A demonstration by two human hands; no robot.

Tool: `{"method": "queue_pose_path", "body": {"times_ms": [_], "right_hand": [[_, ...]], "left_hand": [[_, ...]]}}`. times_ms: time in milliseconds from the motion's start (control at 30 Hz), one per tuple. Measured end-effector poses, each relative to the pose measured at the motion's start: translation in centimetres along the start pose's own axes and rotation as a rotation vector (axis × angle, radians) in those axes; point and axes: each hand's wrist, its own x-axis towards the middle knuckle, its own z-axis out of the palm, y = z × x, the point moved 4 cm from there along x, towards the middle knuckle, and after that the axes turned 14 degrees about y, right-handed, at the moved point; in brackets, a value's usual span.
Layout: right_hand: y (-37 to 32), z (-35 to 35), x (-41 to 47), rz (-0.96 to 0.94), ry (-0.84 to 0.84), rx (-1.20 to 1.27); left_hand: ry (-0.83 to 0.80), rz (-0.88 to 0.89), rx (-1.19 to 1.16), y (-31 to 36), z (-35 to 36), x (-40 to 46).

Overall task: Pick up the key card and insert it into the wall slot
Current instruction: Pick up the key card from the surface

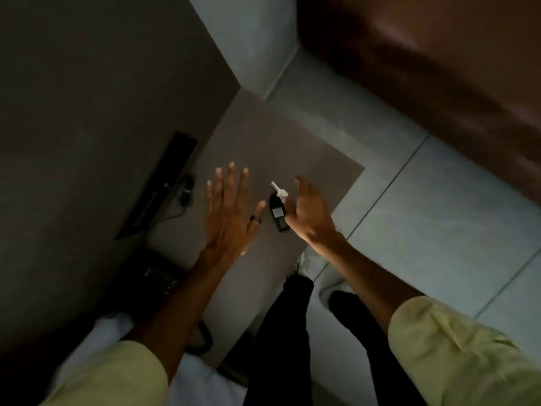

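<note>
Grey-brown and matte, the small tabletop (281, 142) fills the middle of the dim scene, set into a corner beside a dark wall (87, 83). Pale floor tiles (424, 215) run off to the right, under a reddish-brown panel (439, 68) at the top right.

Our left hand (231, 212) is spread flat and open above the surface, fingers splayed, a dark ring (254, 218) on one finger; it grips nothing. Our right hand (311, 210) is loosely open, fingers curled, just beside the key card (278, 213); we cannot tell whether it touches it. The dark tag lies on the tabletop between our hands with a pale metal key (278, 190) at its far end. A small light label sits on the tag, its writing too blurred to read.

A black strip (158, 186) lies along the wall, with a cable (183, 191) beside it. Yellow-green sleeves (456, 356) cover our upper arms.
</note>
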Motion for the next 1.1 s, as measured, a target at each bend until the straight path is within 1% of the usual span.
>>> {"method": "queue_pose_path", "body": {"times_ms": [100, 167, 267, 400, 467, 567, 633, 733, 867, 967, 1100], "right_hand": [[0.5, 3.5, 0.0, 0.123, -0.013, 0.023], [-0.1, 4.9, 0.3, 0.179, -0.003, -0.004], [-1.2, 5.7, 1.7, 0.142, 0.062, -0.038], [-1.4, 4.8, 2.6, 0.155, 0.050, -0.113], [-1.0, 4.0, 2.7, 0.183, -0.002, -0.131], [0.1, 2.0, 2.4, 0.234, -0.078, -0.089], [0.7, 0.4, 2.3, 0.237, -0.091, -0.051], [0.8, -3.6, 2.0, 0.139, -0.034, 0.032], [-1.4, -12.9, 0.5, -0.025, 0.116, 0.239], [-4.1, -21.6, -0.5, -0.179, 0.239, 0.185], [-9.1, -34.7, -2.8, -0.325, 0.444, 0.150]], "left_hand": [[-0.029, -0.027, -0.002, -0.8, 2.6, -1.6], [-0.006, -0.035, -0.030, -0.5, 2.9, -2.8], [0.058, -0.018, -0.093, 0.2, 2.3, -3.4], [0.125, -0.031, -0.110, 0.7, 0.7, -3.1], [0.129, -0.037, -0.114, 0.9, 0.1, -2.8], [0.134, -0.025, -0.116, 2.0, -1.1, -2.5], [0.132, -0.008, -0.107, 3.1, -2.1, -2.2], [0.159, 0.034, -0.084, 5.2, -4.4, -1.9], [0.234, 0.081, -0.078, 8.9, -9.9, -0.5], [0.328, 0.130, -0.064, 12.2, -16.3, 1.5], [0.523, 0.202, -0.074, 16.6, -27.6, 5.3]]}}
